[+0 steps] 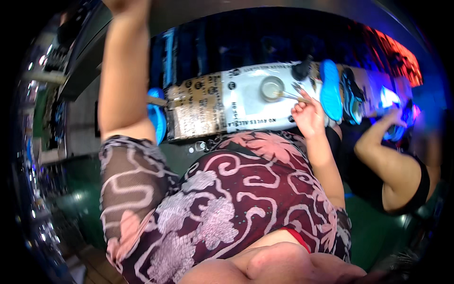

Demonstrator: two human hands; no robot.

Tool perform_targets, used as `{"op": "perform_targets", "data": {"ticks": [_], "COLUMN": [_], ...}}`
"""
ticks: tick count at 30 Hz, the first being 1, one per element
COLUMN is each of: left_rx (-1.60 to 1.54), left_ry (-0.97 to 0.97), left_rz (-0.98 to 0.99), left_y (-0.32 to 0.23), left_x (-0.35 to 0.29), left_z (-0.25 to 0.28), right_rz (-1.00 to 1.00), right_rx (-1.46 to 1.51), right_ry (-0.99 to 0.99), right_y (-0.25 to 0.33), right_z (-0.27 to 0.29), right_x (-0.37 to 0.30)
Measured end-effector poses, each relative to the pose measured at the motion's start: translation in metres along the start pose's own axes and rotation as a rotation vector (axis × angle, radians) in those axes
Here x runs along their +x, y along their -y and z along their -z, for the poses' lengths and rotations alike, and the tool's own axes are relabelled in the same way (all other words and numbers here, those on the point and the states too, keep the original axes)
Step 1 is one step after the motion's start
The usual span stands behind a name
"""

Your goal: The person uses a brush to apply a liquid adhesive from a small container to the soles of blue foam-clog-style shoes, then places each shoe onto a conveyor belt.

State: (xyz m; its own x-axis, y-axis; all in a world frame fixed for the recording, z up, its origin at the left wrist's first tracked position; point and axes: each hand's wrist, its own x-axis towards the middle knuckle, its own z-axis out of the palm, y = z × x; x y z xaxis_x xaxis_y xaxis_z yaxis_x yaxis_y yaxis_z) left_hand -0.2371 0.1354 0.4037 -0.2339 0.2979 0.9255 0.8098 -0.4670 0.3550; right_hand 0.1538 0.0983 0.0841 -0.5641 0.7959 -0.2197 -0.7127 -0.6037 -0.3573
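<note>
My right hand [308, 116] is closed around the handle of a brush [289, 96]. The brush's tip reaches over the near right part of a small round bowl [270, 87] with pale contents. That bowl stands on the white wrapped part of the bench [246, 113]. Raised far forward at the left, my left arm runs up to the top edge, where only the base of my left hand [125, 4] shows; its fingers are cut off. Just right of my right hand lies a blue shoe sole [331, 90].
Beside the sole is a dark shoe upper [351, 94], and a black object [301, 68] stands behind the bowl. Another blue sole [156, 116] lies by the bench's left end. A co-worker's arm [378, 137] reaches over the bench at the right.
</note>
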Motion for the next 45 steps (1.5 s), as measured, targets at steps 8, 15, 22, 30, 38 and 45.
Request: {"op": "perform_targets", "data": {"ticks": [8,15,22,30,38,45], "left_rx": [0.307,0.437,0.032,-0.321,-0.214,0.151], "left_ry": [0.567,-0.571,-0.032,-0.591,-0.172,-0.023], "left_rz": [0.594,1.832,2.047,1.869,1.716,1.939], "left_y": [-0.047,-0.006,0.081,0.11,0.039,0.049], "left_x": [-0.349,-0.435,-0.386,-0.394,-0.404,-0.394], "left_z": [0.15,0.322,0.34,0.317,0.357,0.312], "right_rz": [-0.022,-0.059,-0.067,-0.055,-0.085,-0.075], "right_rx": [-0.088,-0.198,-0.249,-0.254,-0.286,-0.296], "right_ry": [-0.034,-0.031,-0.015,-0.119,-0.152,-0.166], "right_y": [0.01,0.002,0.0,0.0,-0.009,-0.009], "right_z": [-0.01,-0.022,-0.016,-0.007,-0.011,-0.011], "right_x": [-0.021,-0.013,-0.012,-0.024,-0.018,-0.02]}}
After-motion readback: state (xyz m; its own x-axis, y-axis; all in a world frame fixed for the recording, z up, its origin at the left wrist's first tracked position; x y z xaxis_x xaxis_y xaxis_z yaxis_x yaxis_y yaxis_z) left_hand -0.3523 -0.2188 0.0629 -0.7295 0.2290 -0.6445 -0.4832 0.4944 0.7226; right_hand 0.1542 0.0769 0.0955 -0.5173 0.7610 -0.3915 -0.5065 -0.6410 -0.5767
